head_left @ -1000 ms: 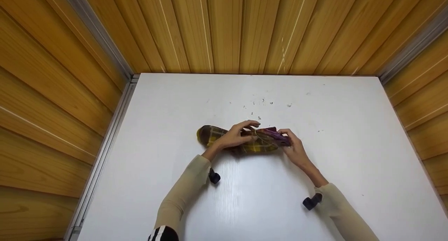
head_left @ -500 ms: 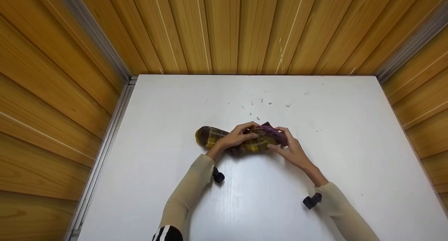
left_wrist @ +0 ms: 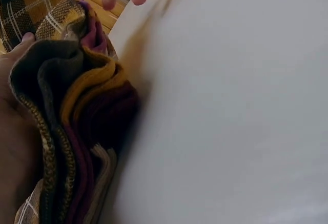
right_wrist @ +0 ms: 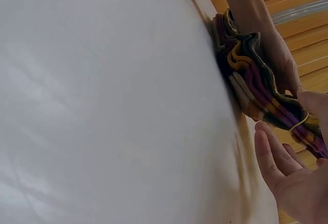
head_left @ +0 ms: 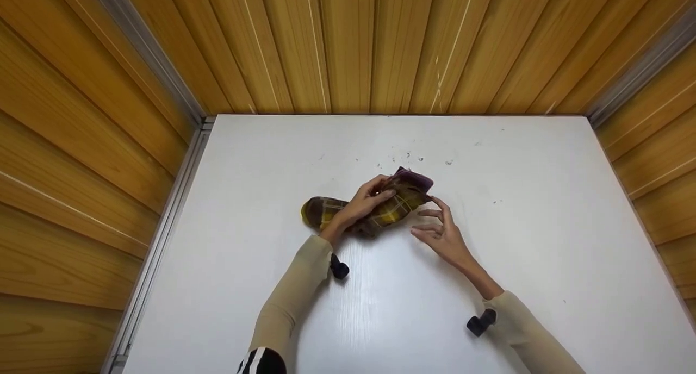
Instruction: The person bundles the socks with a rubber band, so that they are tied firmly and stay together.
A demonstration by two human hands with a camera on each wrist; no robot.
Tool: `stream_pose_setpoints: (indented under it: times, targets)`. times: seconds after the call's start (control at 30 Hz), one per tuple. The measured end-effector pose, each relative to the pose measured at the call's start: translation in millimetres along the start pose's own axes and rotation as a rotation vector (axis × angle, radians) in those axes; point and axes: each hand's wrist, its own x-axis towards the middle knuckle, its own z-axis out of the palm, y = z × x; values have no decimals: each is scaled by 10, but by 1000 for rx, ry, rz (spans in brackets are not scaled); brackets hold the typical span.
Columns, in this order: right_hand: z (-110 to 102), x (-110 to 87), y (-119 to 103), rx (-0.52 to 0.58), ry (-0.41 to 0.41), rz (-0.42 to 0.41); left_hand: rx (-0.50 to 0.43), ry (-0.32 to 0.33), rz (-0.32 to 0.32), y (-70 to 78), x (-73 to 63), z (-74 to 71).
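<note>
A bundle of layered plaid socks (head_left: 394,211) in brown and yellow, with purple inside, lies at the table's middle. Its rounded toe end (head_left: 315,211) points left. My left hand (head_left: 359,205) grips the bundle from its near side, thumb on top, and the open end tilts up and away. In the right wrist view, folded layers (right_wrist: 246,67) show in mustard, purple and dark green, with a thin yellow band (right_wrist: 300,123) around the narrower end. My right hand (head_left: 446,238) has fingers spread and loosely bent; its index fingertip is right at the bundle's right corner.
The white table (head_left: 348,309) carries small dark marks (head_left: 408,156) beyond the hands. Wood-plank walls (head_left: 348,48) stand behind it and at both sides. Black wrist cameras (head_left: 340,268) hang below both sleeves.
The bundle's right end has swung up and away in my left hand, its purple cuff now rising. My right hand has loosened from around that end, its thumb drawing back.
</note>
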Motion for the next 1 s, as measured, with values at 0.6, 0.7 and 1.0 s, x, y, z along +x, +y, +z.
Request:
stream_pose_setpoints:
  times: [0.6,0.7,1.0]
  targets:
    - [-141,215,-104,-134,119,-59,252,-151,29,-89,-22,-13]
    - [-149,159,-248,-165,106,-39,313,-120,70,-75,-58,-45]
    - [-210,274,-40,-250,80,103,609,-63,153,50,-184,-41]
